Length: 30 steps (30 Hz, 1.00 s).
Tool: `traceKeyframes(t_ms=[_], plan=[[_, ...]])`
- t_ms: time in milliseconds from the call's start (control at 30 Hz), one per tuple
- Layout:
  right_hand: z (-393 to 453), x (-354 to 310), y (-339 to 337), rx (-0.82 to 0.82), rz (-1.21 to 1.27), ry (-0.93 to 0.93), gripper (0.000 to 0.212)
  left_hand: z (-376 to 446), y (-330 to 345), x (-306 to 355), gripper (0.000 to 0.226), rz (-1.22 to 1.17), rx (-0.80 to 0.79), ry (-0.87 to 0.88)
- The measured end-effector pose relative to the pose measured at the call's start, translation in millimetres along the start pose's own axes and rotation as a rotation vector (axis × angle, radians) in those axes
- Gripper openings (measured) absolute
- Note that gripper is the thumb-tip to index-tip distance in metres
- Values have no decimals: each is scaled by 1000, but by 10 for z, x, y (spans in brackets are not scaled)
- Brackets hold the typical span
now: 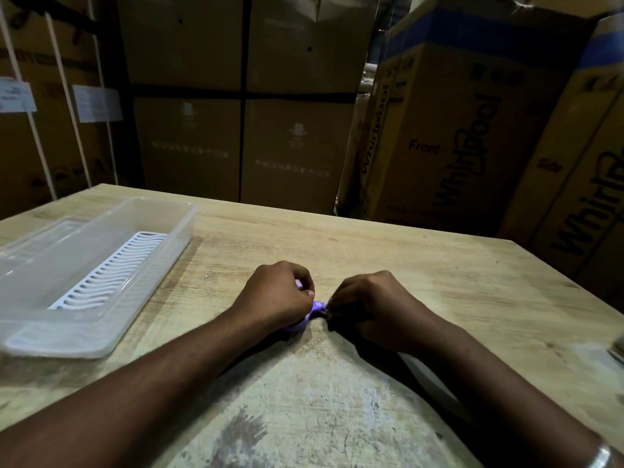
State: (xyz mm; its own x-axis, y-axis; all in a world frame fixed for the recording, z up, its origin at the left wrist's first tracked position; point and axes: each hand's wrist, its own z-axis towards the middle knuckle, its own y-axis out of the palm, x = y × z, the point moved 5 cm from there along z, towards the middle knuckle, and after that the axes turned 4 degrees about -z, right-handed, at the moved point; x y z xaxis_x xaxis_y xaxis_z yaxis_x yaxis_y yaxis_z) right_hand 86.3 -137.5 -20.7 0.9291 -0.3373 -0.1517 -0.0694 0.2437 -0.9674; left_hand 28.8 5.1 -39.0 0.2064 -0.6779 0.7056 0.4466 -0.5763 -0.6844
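Both of my hands meet over the middle of the wooden table [422, 265]. My left hand [277, 295] curls its fingers round a small purple object [315, 307] with pale dots; most of it is hidden under the palm. My right hand [368, 305] pinches something small and dark [327, 312] at the purple object's right end. What that dark part is I cannot make out. Both forearms rest low over the table's near part.
A clear plastic bin [101, 332] with a white slotted insert [111, 268] stands on the table's left side. Stacked cardboard boxes [456, 130] rise behind the far edge. A small grey object [618, 346] shows at the right border.
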Motion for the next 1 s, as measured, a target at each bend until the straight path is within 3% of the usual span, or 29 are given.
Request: traceKeyframes(t_ms=[233,533,800,867,1000], plan=[[-117,118,-56,-69,-8,59,30,-16,7,-2,12,4,2,-8],[-19,10,-32,-1,-35,-25,27,-37,1,32,15,17,13,-16],[-161,120,-146,-145,-80,39,31,-35,2,13,14,7,-16,-19],[-187,222,-224,-40,-8,122,29,-30,7,7,15,14,-26,-22],[-273,514,-411,431,252,383,25,-20,17,7,14,30,-24,-17]])
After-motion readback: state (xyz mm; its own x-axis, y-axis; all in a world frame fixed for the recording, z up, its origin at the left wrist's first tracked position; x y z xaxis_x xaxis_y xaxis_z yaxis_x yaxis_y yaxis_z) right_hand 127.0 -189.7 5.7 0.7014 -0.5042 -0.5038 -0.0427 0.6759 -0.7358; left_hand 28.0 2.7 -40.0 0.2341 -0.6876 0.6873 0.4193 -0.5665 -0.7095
